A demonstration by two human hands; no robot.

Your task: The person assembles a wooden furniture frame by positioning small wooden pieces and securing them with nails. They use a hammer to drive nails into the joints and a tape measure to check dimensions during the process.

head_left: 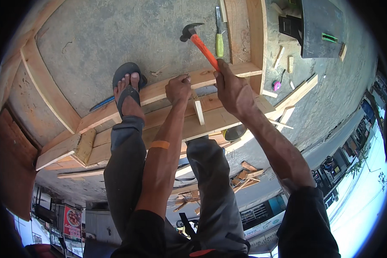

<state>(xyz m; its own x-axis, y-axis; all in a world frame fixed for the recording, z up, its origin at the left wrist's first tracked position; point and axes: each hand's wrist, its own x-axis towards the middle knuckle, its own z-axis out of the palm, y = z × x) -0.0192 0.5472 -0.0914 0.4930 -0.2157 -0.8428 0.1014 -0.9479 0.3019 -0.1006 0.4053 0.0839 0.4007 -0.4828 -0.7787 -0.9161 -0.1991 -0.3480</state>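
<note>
A claw hammer (205, 50) with a dark head and an orange handle is gripped in my right hand (233, 91). Its head is raised over the concrete, beyond the wooden beam (159, 91). My left hand (179, 89) rests against this beam with thumb and fingers pinched together. Whatever small thing lies between those fingertips is too small to make out. A short upright piece of wood (198, 109) joins the beam just right of my left hand. My left foot, in a black flip-flop (127, 73), presses on the beam.
A chisel with a green handle (219, 44) lies on the concrete by the frame's right side (256, 34). Outside it are a pink tape measure (277, 85), wood offcuts (290, 64) and a dark panel (322, 28). More scrap wood (247, 175) lies near my right leg.
</note>
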